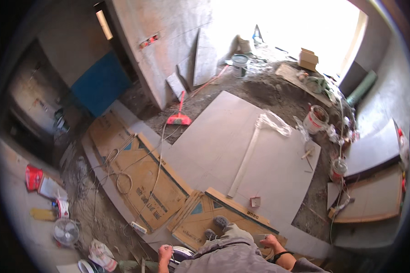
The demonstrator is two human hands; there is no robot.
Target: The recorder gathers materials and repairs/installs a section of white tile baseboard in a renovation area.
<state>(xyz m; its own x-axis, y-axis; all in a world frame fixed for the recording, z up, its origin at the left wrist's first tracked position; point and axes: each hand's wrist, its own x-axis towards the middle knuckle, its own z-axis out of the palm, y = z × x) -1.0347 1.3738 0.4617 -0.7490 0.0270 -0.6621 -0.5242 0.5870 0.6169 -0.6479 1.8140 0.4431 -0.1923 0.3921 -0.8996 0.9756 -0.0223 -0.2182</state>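
My left hand (165,253) is closed at the bottom edge, beside a white-and-purple bucket (182,251); what it grips is too small to make out. My right hand (269,240) is closed by a thin grey piece (261,238), which I cannot identify. Beneath my shoes (220,222) lies printed cardboard (196,227), with more cardboard (136,182) to the left under loose cables. Large pale floor tiles (205,136) carry a long white straightedge (243,168) with crumpled plastic at its end, and a small square box (255,201).
A red broom (178,119), a pail (240,64), an open carton (308,59) and leaning boards (204,56) are ahead. On the right are dirty buckets (315,120) and panels (364,195). A fan (66,232), bags (100,255) and a dark doorway (27,104) are left.
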